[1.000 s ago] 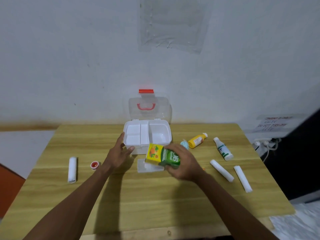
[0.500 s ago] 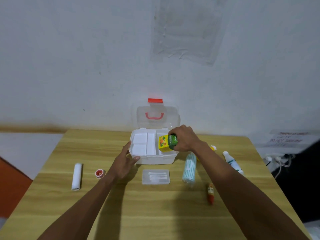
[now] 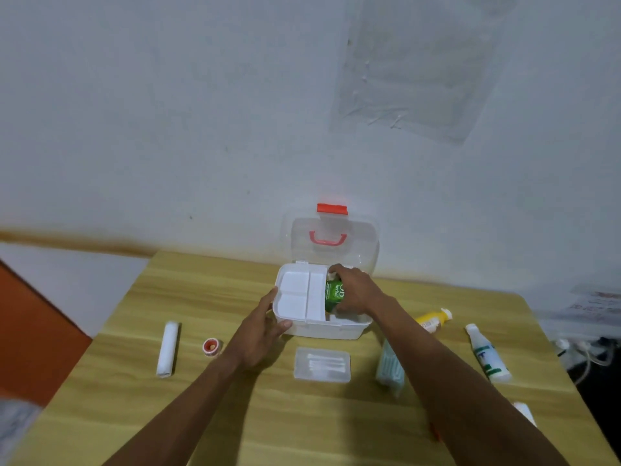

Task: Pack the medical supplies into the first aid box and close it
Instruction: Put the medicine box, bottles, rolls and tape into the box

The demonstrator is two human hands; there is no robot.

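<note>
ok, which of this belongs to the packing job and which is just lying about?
Job: white plastic first aid box, green carton in right hand, left hand bracing box, white bandage roll, small red tape roll, clear swab case, teal mask pack, yellow bottle, white green-labelled bottle.
Lying about: clear plastic sheet on wall, paper notice, white cables.

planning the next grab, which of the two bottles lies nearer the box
The yellow bottle, just right of the box; the white bottle with green print lies farther out.
</note>
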